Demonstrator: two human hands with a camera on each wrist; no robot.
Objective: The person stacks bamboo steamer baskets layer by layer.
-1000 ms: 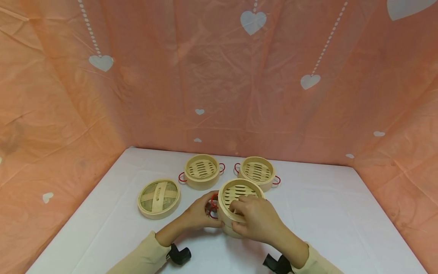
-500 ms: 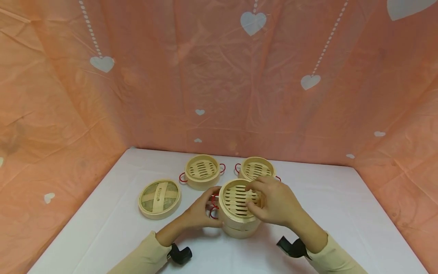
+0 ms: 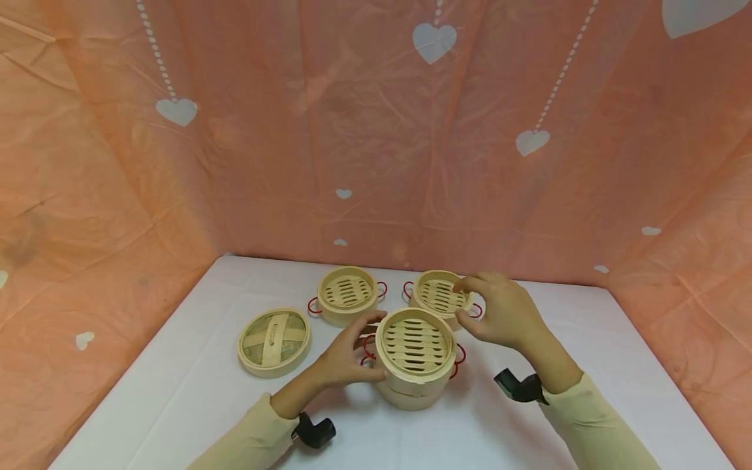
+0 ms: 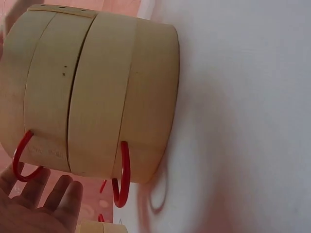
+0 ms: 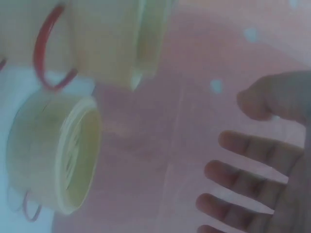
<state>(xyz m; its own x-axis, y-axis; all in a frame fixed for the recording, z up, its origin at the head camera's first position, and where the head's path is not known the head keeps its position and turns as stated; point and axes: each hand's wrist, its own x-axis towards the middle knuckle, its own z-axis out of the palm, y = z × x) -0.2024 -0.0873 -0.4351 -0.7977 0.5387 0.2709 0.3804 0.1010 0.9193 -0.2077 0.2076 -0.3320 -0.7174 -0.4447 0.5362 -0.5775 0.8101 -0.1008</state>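
Two bamboo steamer baskets (image 3: 416, 385) with red side handles stand stacked at the front middle, slatted floor showing inside the upper one. My left hand (image 3: 346, 359) is at the left side of this stack, thumb and fingers spread about the handles. In the left wrist view the fingers (image 4: 63, 194) are loosely extended beside a red handle (image 4: 124, 174). Up and to the right of the stack is my right hand (image 3: 506, 312), holding nothing. It overlaps the back right steamer basket (image 3: 437, 297) in the head view. Its fingers (image 5: 243, 179) are spread in the right wrist view.
Another single steamer basket (image 3: 346, 294) stands at the back left. A round bamboo lid (image 3: 273, 365) with a strap handle lies left of the stack. Everything is on a white table (image 3: 587, 391), enclosed by a pink-orange cloth (image 3: 376, 130) with hearts.
My right hand has let go of the upper basket and moved up and right, away from the stack. My left hand's fingers have loosened beside the stack, which stays in place.
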